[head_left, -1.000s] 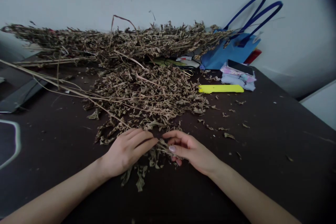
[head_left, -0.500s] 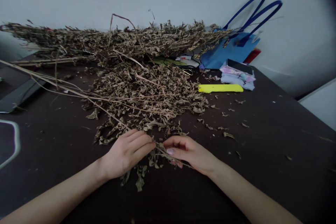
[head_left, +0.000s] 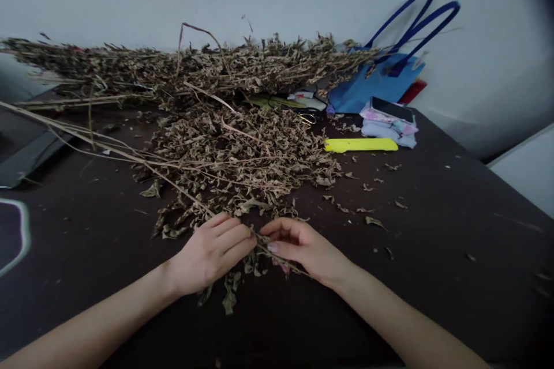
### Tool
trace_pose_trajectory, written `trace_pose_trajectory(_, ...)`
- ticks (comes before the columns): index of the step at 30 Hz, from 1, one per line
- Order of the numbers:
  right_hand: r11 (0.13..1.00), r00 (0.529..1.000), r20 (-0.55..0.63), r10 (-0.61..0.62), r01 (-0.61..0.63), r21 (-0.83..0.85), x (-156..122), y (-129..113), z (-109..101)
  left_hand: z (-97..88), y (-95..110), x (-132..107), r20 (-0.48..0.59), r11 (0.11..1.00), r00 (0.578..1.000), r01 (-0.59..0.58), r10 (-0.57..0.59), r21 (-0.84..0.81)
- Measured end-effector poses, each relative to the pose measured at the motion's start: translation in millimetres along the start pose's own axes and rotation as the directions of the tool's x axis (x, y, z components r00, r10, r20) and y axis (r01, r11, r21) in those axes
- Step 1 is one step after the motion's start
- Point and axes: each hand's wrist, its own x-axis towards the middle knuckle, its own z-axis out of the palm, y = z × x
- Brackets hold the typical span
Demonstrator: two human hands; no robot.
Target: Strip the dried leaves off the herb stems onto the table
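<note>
My left hand (head_left: 212, 253) is closed around a dried plant stem (head_left: 177, 187) that runs in from the far left and comes out past the fingers to the lower right. Curled around the leafy end of that same stem is my right hand (head_left: 298, 248), thumb and forefinger close to the left fingertips. Its lower fingers are partly hidden under the stem. Wilted green-grey leaves (head_left: 230, 294) hang below the left hand. Just beyond both hands lies a loose heap of crumpled dry leaves (head_left: 242, 144), with a few bare stems across it.
Bundles of dried plants (head_left: 208, 63) lie along the wall at the back. A blue bag (head_left: 363, 86), a phone (head_left: 392, 108) on folded cloth (head_left: 387, 130), a yellow flat-handled object (head_left: 361, 145) and scissors (head_left: 308, 118) lie at the back right. Leaf scraps dot the dark table (head_left: 433, 213).
My right hand has moved slightly left along the stem, nearer my left hand. My left hand keeps its grip. The whole view has shifted very slightly.
</note>
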Motion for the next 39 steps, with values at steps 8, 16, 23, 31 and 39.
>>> trace_pose_trajectory(8, 0.993, 0.993, -0.091, -0.075, 0.066, -0.099, 2, 0, -1, 1.2, 0, -1, -0.014, 1.000, 1.000, -0.006, 0.006, 0.011)
trace_pose_trajectory(16, 0.970, 0.968, -0.174, -0.180, 0.146, -0.193, 0, -2, -2, 0.1, -1, 0, -0.009, 0.999, 1.000, 0.030, -0.030, 0.033)
trace_pose_trajectory(23, 0.918, 0.916, -0.254, -0.311, 0.220, -0.331, -4, -5, 0, -1.5, -1, 1, -0.011, 0.998, 0.999, 0.053, -0.052, 0.039)
trace_pose_trajectory(31, 0.870, 0.859, -0.326, -0.394, 0.234, -0.435, -1, -4, -13, -1.6, -1, 2, -0.029, 0.997, 0.998, 0.055, -0.053, 0.051)
trace_pose_trajectory(39, 0.824, 0.826, -0.331, -0.457, 0.253, -0.507, 1, -7, -22, -1.2, -2, 0, -0.016, 0.998, 0.999, 0.045, -0.044, 0.048)
